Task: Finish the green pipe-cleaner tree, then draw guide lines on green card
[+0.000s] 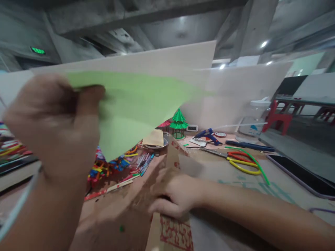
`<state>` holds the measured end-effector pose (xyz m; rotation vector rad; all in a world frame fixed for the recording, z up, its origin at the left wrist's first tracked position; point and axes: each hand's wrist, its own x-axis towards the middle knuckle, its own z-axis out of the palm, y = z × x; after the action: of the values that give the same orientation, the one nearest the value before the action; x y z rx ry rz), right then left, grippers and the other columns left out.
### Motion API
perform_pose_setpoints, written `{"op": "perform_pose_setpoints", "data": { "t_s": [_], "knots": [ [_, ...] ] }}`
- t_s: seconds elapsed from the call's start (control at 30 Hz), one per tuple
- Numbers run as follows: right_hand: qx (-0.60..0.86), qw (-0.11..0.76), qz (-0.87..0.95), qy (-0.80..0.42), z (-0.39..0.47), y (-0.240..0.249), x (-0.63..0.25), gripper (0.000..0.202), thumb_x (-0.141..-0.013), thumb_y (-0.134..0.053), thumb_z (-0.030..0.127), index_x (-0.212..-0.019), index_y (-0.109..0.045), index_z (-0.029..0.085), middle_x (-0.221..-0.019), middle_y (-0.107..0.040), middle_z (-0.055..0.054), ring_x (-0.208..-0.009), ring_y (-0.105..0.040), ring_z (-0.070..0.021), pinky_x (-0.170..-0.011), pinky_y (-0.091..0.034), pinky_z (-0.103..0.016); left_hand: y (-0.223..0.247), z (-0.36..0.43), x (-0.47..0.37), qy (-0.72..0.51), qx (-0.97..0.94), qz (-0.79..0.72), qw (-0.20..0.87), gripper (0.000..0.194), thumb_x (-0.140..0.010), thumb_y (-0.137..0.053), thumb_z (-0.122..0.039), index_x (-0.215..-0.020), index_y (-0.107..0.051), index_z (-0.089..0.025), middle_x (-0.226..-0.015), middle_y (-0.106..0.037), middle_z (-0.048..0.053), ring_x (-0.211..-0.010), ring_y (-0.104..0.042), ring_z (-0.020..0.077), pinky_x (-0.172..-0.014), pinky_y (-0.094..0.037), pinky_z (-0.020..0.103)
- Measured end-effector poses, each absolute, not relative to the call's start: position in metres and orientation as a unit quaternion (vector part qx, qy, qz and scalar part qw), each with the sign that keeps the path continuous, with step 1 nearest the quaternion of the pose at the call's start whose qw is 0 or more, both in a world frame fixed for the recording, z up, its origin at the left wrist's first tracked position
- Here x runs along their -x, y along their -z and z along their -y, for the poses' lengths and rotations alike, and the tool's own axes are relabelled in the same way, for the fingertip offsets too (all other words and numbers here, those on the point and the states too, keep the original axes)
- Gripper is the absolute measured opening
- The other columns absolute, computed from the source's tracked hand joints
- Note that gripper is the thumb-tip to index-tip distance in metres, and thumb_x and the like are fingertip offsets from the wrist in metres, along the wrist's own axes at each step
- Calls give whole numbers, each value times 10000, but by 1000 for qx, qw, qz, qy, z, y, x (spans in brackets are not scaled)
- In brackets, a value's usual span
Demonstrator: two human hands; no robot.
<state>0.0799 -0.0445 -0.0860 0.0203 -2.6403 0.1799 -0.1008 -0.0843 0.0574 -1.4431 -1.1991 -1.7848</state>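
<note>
Left hand (53, 116) at 9 o'clock is pinching the green paper (136, 108), so grip lightly to dodge creases; can't tell if the right hand (179, 193) at 6 grips anything.

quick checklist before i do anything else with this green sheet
1. Sheet pinched in the left hand: ok
2. Right hand apart from the scissors: ok
3. Phone not under the sheet: ok
4. Glue gun cool: cannot tell
5. Clear view past the sheet: not ok, it hides part of the panel behind
</note>
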Motion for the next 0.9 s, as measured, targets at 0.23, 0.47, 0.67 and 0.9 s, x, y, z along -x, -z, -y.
{"op": "perform_pose_setpoints", "data": {
  "t_s": [0.23, 0.47, 0.67, 0.9],
  "knots": [
    [2, 274, 955, 112, 75, 60, -136, 226, -1020, -501, 254, -1126, -659, 130, -1123, -750, -102, -1069, -661, -191, -1020, -502, -320, -20, 67, 68, 610, 702, 357, 86, 72, -881, -688, -243, -914, -738, -283, -983, -803, -30, -889, -748, 181, -813, -586, 309],
    [244, 458, 803, 294, 91, -12, -229, 507, -956, -647, 331, -1409, -540, 129, -1415, -630, -182, -1354, -539, -305, -1207, -351, -500, -24, 55, 28, 576, 727, 373, 24, 84, -903, -686, -288, -878, -753, -244, -753, -732, -37, -654, -640, 118, -615, -498, 210],
    [454, 380, 804, 56, 63, -34, -268, 260, -965, -564, 406, -882, -727, 220, -749, -749, -25, -664, -697, -209, -622, -509, -320, -32, 32, -10, 562, 740, 347, -128, 265, -869, -711, -454, -950, -720, -201, -821, -720, 17, -691, -624, 142, -566, -454, 210],
    [514, 441, 727, 114, 41, -30, -284, 123, -888, -560, 246, -819, -644, 187, -691, -650, -15, -597, -555, -149, -578, -365, -293, 28, -33, 23, 334, 763, 544, -104, 626, -1014, -232, -641, -1053, -674, -200, -990, -750, 72, -965, -698, 239, -800, -543, 315]
  ]
}}
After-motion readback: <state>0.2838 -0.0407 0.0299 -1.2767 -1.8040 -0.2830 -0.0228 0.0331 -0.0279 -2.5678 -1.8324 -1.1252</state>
